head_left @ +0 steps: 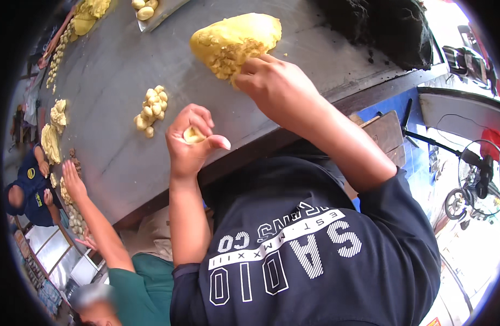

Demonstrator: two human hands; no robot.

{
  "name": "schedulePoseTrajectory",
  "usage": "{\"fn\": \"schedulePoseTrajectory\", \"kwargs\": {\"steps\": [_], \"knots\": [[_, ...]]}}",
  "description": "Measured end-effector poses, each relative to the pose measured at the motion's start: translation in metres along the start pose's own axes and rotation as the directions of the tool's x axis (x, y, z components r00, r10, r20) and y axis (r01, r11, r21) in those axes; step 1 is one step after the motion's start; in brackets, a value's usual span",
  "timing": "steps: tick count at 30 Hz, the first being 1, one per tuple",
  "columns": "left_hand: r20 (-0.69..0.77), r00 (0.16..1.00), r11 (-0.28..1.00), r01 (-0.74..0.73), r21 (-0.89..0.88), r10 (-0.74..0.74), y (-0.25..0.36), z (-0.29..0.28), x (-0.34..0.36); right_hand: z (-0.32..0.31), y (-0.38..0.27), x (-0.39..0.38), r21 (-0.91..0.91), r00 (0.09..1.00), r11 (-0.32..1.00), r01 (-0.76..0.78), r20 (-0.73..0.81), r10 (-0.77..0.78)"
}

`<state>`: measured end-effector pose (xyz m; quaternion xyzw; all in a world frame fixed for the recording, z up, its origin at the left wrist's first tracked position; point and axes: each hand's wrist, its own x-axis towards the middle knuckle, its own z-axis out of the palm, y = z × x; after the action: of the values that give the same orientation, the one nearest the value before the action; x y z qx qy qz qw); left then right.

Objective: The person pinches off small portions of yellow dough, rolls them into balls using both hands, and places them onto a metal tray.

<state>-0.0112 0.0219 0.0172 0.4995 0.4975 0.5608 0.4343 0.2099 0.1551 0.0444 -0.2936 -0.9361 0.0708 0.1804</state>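
Observation:
Curled in front of my chest, my left hand (191, 138) cups a small flattened piece of pale dough (193, 135), its thumb stretched out to the side. My right hand (269, 81) reaches farther forward and to the right. Its fingers are bent into the crumbly near side of a large mound of yellow dough (244, 35), and the fingertips are partly hidden there. Smooth on top and broken up below, the mound rests on the grey tabletop (185, 60). A small heap of round dough balls (152, 108) lies left of my hands.
A tray (162, 15) with dough balls is at the far edge. A black bag-like bundle (380, 32) lies at the right. Along the left are more dough lumps (51, 144) and rows of balls. A co-worker in a green shirt (141, 285) works beside me; another person stands at far left.

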Motion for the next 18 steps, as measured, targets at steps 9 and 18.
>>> {"fn": "schedulePoseTrajectory", "kwargs": {"steps": [9,18], "knots": [[0.005,0.996,0.959,0.092,-0.267,-0.094,-0.003,0.000,-0.006,0.001,-0.007,-0.009,0.114,0.999,0.993,0.044,-0.022,-0.042],[0.010,1.000,0.994,0.007,-0.108,-0.006,-0.003,-0.009,-0.011,0.027,-0.016,0.049,-0.469,0.908,0.798,0.378,0.018,-0.419]]}}
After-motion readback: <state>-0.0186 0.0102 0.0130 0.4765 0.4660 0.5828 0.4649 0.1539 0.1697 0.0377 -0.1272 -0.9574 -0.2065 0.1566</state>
